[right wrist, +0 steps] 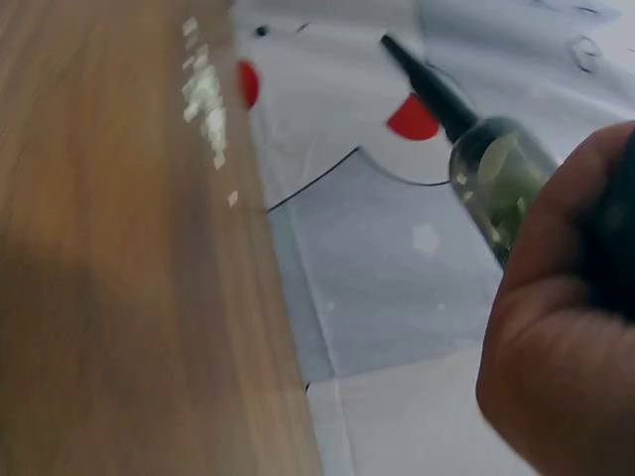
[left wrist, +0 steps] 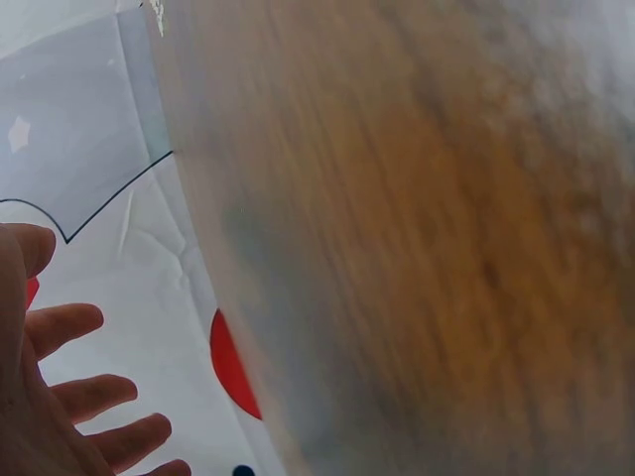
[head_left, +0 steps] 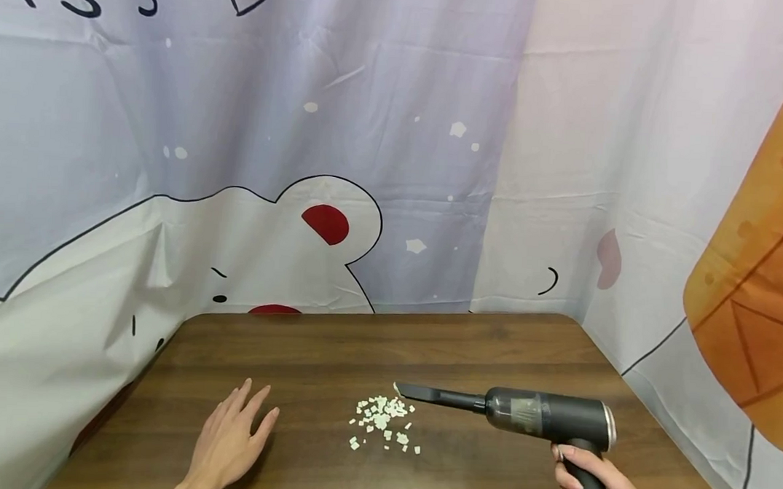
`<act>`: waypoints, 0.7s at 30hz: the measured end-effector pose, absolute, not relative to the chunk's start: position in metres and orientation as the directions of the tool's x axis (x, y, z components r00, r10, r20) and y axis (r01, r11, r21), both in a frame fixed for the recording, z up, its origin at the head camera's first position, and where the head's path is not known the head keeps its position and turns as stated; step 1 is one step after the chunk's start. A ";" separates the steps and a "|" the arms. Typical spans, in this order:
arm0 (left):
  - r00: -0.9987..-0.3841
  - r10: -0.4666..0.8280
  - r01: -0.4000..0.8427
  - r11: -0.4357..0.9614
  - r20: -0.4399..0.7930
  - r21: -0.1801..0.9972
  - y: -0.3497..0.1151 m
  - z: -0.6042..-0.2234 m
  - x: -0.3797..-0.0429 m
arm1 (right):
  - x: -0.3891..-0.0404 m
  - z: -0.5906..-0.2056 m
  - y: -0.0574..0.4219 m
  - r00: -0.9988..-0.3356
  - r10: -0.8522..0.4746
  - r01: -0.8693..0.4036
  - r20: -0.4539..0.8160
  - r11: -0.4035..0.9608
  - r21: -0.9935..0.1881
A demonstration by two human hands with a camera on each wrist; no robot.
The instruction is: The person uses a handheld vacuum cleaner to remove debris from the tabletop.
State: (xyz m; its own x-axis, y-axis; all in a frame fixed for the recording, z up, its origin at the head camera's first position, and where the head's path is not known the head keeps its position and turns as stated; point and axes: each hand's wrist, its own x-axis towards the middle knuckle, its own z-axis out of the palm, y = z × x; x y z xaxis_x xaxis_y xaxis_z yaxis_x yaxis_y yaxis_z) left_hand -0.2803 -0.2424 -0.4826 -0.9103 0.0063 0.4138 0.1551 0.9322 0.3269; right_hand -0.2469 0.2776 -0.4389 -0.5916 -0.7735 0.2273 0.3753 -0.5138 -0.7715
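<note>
My right hand (head_left: 593,478) grips the black handle of a handheld vacuum cleaner (head_left: 570,419), its thumb side near the top of the grip. A narrow flat nozzle (head_left: 440,398) points left, and its tip overlaps the far edge of a pile of small pale bits (head_left: 384,413) in the head view. Through the clear dust chamber (right wrist: 504,178), light-coloured bits and a filter show in the right wrist view. To the left of the pile, my left hand (head_left: 231,436) holds nothing, its fingers spread and palm down over the wooden table (head_left: 308,357).
A printed cloth (head_left: 428,166) with cartoon figures hangs behind and along both sides of the table. Several loose pale bits (head_left: 403,440) lie scattered on the near side of the pile. The table's far edge meets the cloth.
</note>
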 end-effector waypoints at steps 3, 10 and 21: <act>-0.912 0.004 0.151 0.933 0.410 0.327 -0.242 -0.482 -0.280 | -0.247 -0.440 0.281 -0.717 -0.693 0.294 0.074 -0.396 -0.870; -0.914 0.000 0.144 0.935 0.406 0.324 -0.242 -0.483 -0.282 | -0.246 -0.445 0.278 -0.881 -0.465 0.167 -0.082 -0.144 -0.975; -0.924 -0.014 0.117 0.941 0.383 0.316 -0.242 -0.484 -0.279 | -0.251 -0.452 0.267 -0.907 -0.401 0.187 -0.129 -0.110 -0.976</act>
State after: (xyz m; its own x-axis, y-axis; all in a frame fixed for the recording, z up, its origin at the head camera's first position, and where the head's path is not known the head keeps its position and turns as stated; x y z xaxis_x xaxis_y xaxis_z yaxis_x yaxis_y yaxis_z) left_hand -0.2787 -0.2424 -0.4836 -0.9237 -0.0137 0.3830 0.1172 0.9414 0.3163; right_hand -0.2512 0.2670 -0.4516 -0.9072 -0.4005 -0.1285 0.1869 -0.1103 -0.9762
